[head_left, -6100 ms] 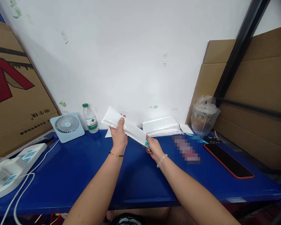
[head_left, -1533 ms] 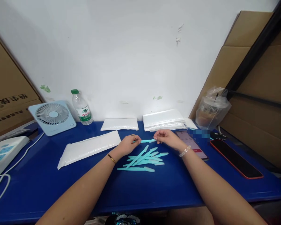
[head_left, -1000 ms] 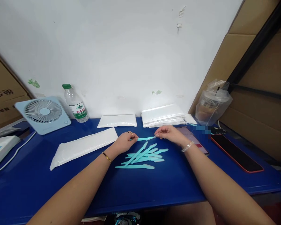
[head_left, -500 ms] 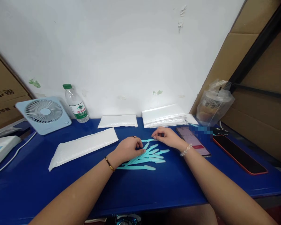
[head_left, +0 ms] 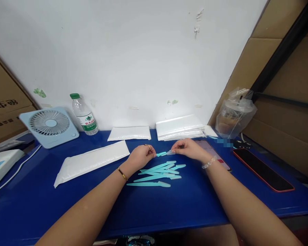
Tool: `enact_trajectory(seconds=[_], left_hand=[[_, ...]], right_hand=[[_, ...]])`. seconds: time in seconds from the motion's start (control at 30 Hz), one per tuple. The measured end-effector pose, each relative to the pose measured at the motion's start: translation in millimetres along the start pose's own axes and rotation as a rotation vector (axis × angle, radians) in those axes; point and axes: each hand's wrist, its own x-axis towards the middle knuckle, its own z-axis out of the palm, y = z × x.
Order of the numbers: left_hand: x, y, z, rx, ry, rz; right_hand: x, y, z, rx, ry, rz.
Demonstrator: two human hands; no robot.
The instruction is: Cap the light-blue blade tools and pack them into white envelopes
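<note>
Between my hands, just above the pile, is a turquoise eyebrow razor [head_left: 161, 154]. My left hand [head_left: 141, 157] pinches its handle end at the fingertips. At its other end, my right hand [head_left: 187, 149] is closed on a translucent blade cover [head_left: 169, 152]; whether the cover is still on the blade, I cannot tell. A second razor may overlap the held one. Below the hands lie several more turquoise eyebrow razors [head_left: 154, 177], fanned out with blade ends toward the right.
White padded envelopes lie at left [head_left: 92, 160], by the wall [head_left: 129, 133] and in a stack [head_left: 179, 126]. A blue fan [head_left: 51, 128] and water bottle [head_left: 84, 114] stand back left. Two phones, one lit [head_left: 218, 153], one dark [head_left: 264, 169], and a bagged drink [head_left: 234, 116] are right.
My left hand has lifted off the pile and moved slightly up, now pinching a razor. My right hand has shifted a little right with the translucent cover at its fingertips.
</note>
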Motion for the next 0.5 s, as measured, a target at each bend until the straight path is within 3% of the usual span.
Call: enact_trajectory(seconds=[0.17, 0.23, 0.37, 0.5], left_hand=[[7, 1, 1.7, 0.086, 0.093, 0.049], [3, 4, 0.0, 0.094, 0.121, 0.052], [-9, 9, -3.3, 0.078, 0.011, 0.124], [-14, 12, -1.6, 0.083, -0.113, 0.162]], right_hand=[[-4, 0, -8, -0.104, 0.063, -0.034], [-8, -4, -6, -0.125, 0.027, -0.085], [-12, -8, 0, -0.245, -0.098, -0.123], [-12, -8, 5, -0.304, -0.132, -0.122]])
